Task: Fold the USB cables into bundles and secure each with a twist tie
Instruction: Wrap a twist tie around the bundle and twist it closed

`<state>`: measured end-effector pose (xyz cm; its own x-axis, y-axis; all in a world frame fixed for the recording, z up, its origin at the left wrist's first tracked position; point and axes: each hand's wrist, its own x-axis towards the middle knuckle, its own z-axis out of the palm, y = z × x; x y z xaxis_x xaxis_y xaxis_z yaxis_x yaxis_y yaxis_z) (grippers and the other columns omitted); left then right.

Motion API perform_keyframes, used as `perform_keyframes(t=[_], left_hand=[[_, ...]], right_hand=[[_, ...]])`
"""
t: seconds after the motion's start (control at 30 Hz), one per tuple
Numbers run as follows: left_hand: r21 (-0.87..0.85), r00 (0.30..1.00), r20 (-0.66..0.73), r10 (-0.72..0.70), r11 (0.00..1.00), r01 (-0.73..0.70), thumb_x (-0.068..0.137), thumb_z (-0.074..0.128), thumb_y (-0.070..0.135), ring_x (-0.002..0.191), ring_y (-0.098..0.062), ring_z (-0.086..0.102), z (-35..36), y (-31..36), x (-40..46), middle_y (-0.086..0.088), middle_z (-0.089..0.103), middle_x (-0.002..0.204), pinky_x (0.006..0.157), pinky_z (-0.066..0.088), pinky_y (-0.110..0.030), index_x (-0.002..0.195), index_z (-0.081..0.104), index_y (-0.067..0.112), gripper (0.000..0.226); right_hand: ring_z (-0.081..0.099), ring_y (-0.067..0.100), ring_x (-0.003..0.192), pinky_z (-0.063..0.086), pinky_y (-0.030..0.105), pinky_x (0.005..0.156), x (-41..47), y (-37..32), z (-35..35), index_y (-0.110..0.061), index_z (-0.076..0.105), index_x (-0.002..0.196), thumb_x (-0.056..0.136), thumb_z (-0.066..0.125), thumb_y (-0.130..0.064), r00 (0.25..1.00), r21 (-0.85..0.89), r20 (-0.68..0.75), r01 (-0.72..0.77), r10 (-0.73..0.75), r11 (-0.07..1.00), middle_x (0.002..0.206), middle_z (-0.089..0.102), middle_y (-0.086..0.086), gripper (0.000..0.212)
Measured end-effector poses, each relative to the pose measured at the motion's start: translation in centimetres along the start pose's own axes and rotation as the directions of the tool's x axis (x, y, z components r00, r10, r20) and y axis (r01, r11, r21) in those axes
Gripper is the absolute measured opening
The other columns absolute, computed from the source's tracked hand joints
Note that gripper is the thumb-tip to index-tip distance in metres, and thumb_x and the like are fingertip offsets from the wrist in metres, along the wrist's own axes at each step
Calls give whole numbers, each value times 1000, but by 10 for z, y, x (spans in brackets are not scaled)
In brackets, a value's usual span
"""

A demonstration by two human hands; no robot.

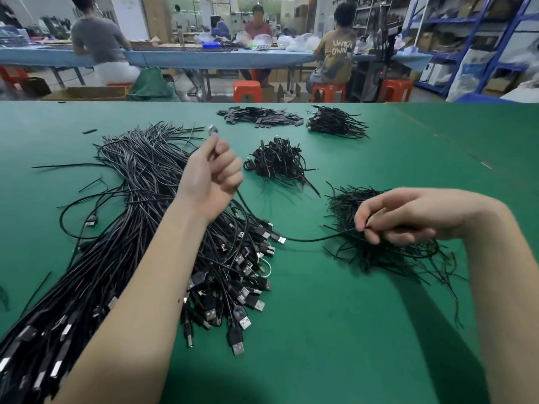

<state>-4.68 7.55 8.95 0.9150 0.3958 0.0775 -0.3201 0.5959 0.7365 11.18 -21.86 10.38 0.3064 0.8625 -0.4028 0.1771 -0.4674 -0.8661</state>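
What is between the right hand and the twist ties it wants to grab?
Nothing visible. The right hand is already in the twist tie pile, its fingers pinching black ties. The left hand grips a USB cable above the loose cable heap, and bare green table lies between the two hands.

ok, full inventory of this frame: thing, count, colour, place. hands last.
table: one, green, foreground
loose USB cables: large heap, black, left, plugs toward the near side
tie pile: one, black, right, under the right hand
done bundles: two piles, black, centre and far right
flat parts: one pile, dark, far edge
stools: three, orange, behind the table
people: three, seated at a blue bench, background
shelving: blue, far right
left hand: raised, grip on one cable
right hand: pinching ties at the pile
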Motion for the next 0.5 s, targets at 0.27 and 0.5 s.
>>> perform_keyframes(t=[0.27,0.5], left_hand=[[425,637,568,-521,848,316,105,38,33,41,-7,33,23,-24,-14,7,44,50,37,29,-13,73,58,16,42],[639,937,130,-325,749,172,108,29,40,118,-14,65,23,-79,6,-1,72,122,90,56,-38,124,63,19,43]], right_hand=[[55,0,47,36,10,38,53,-17,30,-7,67,103,101,35,9,717,427,-697,391,20,815,105,70,6,35],[53,8,55,29,12,39,39,-43,43,-19,70,109,104,42,-3,651,340,-651,709,-389,618,115,74,-1,33]])
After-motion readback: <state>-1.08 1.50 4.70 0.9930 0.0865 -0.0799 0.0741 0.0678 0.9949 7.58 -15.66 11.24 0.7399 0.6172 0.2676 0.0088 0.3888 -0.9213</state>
